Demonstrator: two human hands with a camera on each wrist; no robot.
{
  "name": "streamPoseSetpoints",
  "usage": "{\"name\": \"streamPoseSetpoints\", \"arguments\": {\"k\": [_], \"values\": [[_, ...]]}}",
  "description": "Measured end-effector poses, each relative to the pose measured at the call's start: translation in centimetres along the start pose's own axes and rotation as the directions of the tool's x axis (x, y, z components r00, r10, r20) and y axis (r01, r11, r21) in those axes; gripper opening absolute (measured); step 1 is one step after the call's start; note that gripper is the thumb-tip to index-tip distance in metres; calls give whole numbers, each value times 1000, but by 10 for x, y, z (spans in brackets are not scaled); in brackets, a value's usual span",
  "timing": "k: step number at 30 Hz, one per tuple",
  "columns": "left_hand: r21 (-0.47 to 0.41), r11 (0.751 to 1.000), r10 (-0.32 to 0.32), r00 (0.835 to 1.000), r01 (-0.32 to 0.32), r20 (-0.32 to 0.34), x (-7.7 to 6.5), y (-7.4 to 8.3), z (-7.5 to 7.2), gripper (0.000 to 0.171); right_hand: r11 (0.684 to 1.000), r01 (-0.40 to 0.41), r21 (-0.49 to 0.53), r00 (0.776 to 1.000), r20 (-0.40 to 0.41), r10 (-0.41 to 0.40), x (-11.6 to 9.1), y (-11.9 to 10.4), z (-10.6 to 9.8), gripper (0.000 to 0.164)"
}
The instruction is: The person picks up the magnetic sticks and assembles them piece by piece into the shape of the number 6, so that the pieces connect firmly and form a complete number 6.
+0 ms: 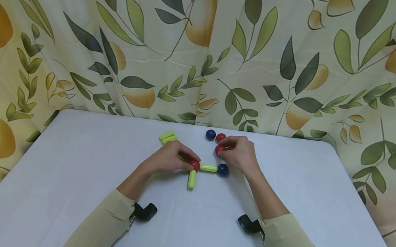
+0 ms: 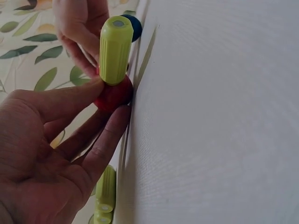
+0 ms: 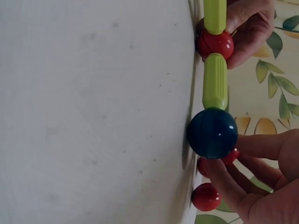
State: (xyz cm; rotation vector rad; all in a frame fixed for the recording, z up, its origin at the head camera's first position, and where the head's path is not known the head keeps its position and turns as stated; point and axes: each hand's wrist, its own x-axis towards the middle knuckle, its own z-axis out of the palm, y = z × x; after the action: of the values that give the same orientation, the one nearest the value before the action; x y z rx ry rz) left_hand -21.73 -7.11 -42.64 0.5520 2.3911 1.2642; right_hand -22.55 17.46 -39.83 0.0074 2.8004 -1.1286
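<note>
My left hand (image 1: 172, 158) pinches a red ball (image 1: 195, 165) between thumb and fingers. One light-green ribbed rod (image 1: 209, 168) runs from this ball to a dark blue ball (image 1: 223, 170) on the right. A second green rod (image 1: 191, 180) points from it toward me; the left wrist view shows a grey dot in that rod's (image 2: 116, 51) end. Farther back, my right hand (image 1: 240, 152) has its thumb and fingertips around another red ball (image 1: 220, 150). In the right wrist view the joined blue ball (image 3: 212, 133) partly hides those fingertips.
Just behind the right fingers lies another red ball (image 1: 220, 137), beside a loose blue ball (image 1: 210, 134). Several green rods (image 1: 167, 136) lie together beyond the left hand. A white cloth covers the table (image 1: 67, 174); a leaf-and-fruit patterned curtain (image 1: 191, 57) hangs behind its far edge.
</note>
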Motion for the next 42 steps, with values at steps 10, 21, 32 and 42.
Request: {"name": "streamPoseSetpoints", "arguments": {"k": [10, 21, 32, 42], "values": [[-7, 1000, 8, 1000, -8, 2, 0, -1, -1, 28, 998, 43, 45, 999, -12, -43, -25, -7, -8, 27], [-14, 1000, 15, 1000, -15, 7, 1, -2, -1, 28, 995, 65, 71, 998, 16, -67, -52, -11, -5, 26], [-27, 999, 23, 1000, -23, 7, 1, -2, -1, 27, 990, 113, 82, 990, 71, -119, -67, -11, 0, 20], [-30, 999, 31, 1000, -31, 5, 1, -2, 0, 27, 993, 104, 62, 984, 138, -111, -78, -13, 9, 19]]}}
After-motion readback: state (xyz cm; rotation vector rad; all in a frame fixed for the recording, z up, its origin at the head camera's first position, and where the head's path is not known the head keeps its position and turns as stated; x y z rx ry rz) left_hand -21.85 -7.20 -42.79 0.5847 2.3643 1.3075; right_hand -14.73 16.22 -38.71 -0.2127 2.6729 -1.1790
